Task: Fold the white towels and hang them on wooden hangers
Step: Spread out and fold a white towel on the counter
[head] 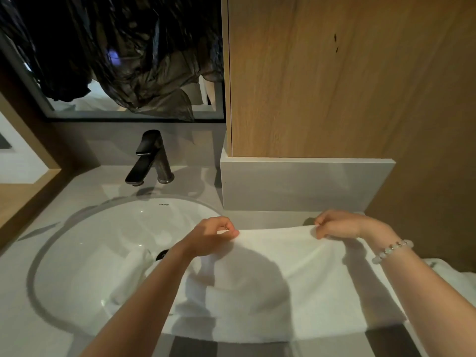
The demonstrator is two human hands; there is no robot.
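White towel [296, 279] is held up by its far edge over the pale countertop [15, 292], just to the right of the sink [77, 253], with its left part hanging past the basin rim. The held edge runs left to right, roughly parallel to the grey ledge [304, 186] behind it, sagging slightly in the middle. From there the cloth spreads down and toward the person, ending in a straight near hem that also runs left to right. Folds and shadow hide enough of the cloth that I cannot tell which side is the longer one. The left hand [213, 235] pinches the left end of that far edge between thumb and curled fingers. The right hand [340, 225] pinches the right end the same way, knuckles up. A single bead bracelet [391, 251] sits on the right wrist. As for white cloths, one is in the hands. A second, bunched into a roll [131, 274], lies inside the basin near the dark drain [162, 253]. A third patch of white fabric [463, 282] shows at the right edge under the right forearm, and whether it is a separate towel I cannot tell. One dark faucet [152, 158] stands behind the one basin. Above it is a mirror [211, 104] with crumpled black plastic [128, 60] hanging across it, and a wooden panel [334, 73] rises above the ledge.
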